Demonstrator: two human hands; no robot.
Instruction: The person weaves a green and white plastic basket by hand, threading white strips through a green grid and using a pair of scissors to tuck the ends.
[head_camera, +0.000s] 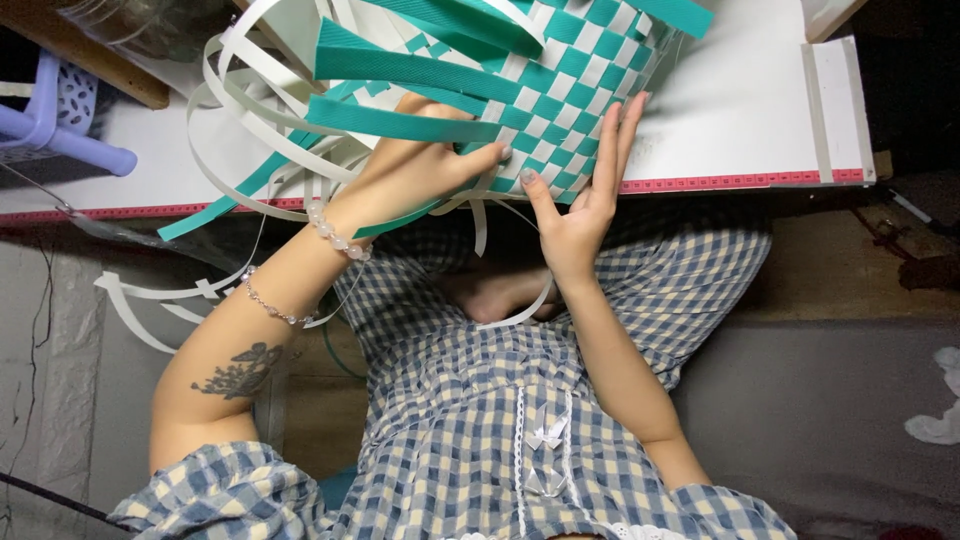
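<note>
We press our left hand (415, 165), fingers together, and our right hand (585, 195), fingers spread flat, against the teal-and-white woven basket (560, 90) resting on the white table (740, 110) edge

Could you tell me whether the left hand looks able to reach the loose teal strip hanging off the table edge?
Probably yes: the left hand rests on the weave, and the teal strip hangs just beside that wrist, nothing between.
</note>
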